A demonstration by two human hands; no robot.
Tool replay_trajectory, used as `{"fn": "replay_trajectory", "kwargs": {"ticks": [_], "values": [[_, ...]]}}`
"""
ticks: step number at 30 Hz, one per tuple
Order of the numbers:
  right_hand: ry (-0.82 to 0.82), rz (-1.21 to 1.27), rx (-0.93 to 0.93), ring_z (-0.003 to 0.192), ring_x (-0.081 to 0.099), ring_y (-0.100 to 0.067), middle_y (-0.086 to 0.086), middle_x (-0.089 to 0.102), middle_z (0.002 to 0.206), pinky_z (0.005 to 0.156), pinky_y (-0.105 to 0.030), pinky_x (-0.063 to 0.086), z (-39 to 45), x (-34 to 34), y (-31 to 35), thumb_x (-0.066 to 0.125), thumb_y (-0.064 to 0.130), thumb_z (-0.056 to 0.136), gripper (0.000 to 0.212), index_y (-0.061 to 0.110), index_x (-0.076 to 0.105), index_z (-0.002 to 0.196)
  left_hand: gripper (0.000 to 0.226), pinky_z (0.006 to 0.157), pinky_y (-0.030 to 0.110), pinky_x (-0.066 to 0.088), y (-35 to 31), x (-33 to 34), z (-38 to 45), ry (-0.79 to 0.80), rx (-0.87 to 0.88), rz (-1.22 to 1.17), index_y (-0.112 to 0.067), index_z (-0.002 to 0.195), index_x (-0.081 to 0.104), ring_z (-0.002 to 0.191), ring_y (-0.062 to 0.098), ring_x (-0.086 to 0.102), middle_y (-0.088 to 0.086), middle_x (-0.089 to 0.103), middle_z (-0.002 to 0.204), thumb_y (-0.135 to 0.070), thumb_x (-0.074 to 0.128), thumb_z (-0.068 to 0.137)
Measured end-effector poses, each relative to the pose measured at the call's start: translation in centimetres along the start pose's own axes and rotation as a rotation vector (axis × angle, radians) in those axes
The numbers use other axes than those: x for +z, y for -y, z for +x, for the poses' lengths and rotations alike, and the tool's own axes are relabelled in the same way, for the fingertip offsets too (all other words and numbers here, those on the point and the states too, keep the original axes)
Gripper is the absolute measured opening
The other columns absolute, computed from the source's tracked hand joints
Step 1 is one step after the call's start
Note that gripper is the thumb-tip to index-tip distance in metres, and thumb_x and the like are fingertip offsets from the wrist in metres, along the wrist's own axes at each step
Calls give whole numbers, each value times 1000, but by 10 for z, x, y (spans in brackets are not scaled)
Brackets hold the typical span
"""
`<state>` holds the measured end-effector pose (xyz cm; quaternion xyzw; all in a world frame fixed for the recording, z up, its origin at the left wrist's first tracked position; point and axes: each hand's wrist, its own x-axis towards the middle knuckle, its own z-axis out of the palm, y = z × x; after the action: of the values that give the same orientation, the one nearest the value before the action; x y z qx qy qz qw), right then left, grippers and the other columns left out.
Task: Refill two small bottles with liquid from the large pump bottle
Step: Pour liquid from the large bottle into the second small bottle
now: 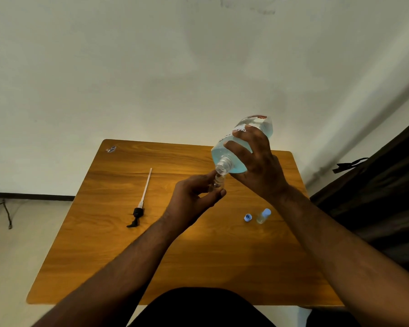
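large bottle [240,147] blue liquid | loose cap [247,217] blue | table [118,256] wood-grain

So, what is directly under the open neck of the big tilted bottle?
A small clear bottle, uncapped, pinched by the left hand, its mouth at the large bottle's neck. Fingers hide its lower body, so its fill level cannot be seen.

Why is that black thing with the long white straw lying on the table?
The black pump head with its white tube lies loose on the wooden table, unscrewed from the large clear bottle of blue liquid. Nothing looks spilled.
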<state>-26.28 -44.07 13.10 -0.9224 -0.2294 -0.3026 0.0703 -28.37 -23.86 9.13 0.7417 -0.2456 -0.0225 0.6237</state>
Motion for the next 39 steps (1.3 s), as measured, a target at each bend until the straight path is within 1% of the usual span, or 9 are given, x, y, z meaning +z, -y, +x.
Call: {"fn": "replay_trajectory", "kwargs": {"ticks": [3,7,11,17,21,26,30,35,39], "values": [[-1,-5,-8,130,30,-32,-8,32,136,85,-47,53,1,-1,0,80,24,70,75,23,36,131,50,73,30,60,-1,0,0,-4,11,6,-23,129,54,93,15,68,-2,69,102,-19,72,83],[-5,-16,-19,130,30,-33,-9,32,135,85,-47,53,1,-2,0,81,22,70,75,23,36,130,50,73,32,61,0,0,0,1,14,24,-19,131,55,95,15,68,0,68,105,-21,72,84],[-7,-12,-19,130,29,-32,-9,32,135,84,-48,54,2,-3,1,81,22,69,76,23,36,130,51,73,29,60,-2,-1,-1,-2,12,7,-25,130,53,93,14,67,-5,68,102,-20,72,83],[-2,-13,-17,131,29,-32,-9,32,136,83,-47,55,-1,-3,1,80,24,71,75,23,36,131,49,73,32,60,0,-1,-2,4,27,45,-16,130,57,92,15,67,-1,68,101,-21,72,84],[-5,-13,-21,130,29,-32,-9,32,135,82,-46,56,-2,-4,1,80,24,71,74,23,36,131,49,74,33,60,-1,-1,-2,3,20,44,-17,130,57,95,14,67,-1,68,104,-21,72,84],[1,-20,-21,130,29,-33,-9,32,136,83,-49,55,-1,-5,1,82,22,69,75,22,37,130,49,75,34,60,-2,-2,-3,7,19,44,-13,129,58,96,15,67,-1,68,105,-20,72,83],[-2,-20,-27,131,29,-32,-9,32,135,83,-47,55,-1,-5,2,81,22,70,74,22,37,130,48,75,34,60,-3,-3,-3,11,26,52,-12,129,58,95,15,67,-2,67,105,-18,72,83],[-5,-19,-28,131,29,-33,-9,32,136,83,-47,55,-2,-4,1,82,23,70,75,22,38,130,49,74,33,61,-4,-3,-4,6,28,63,-14,130,58,95,14,67,-7,67,104,-17,73,83],[-4,-22,-30,130,30,-33,-9,32,136,83,-48,55,-2,-4,1,82,22,69,75,22,37,130,48,75,34,61,-4,-3,-4,7,28,69,-14,129,58,95,15,67,-3,68,104,-17,73,83]]}}
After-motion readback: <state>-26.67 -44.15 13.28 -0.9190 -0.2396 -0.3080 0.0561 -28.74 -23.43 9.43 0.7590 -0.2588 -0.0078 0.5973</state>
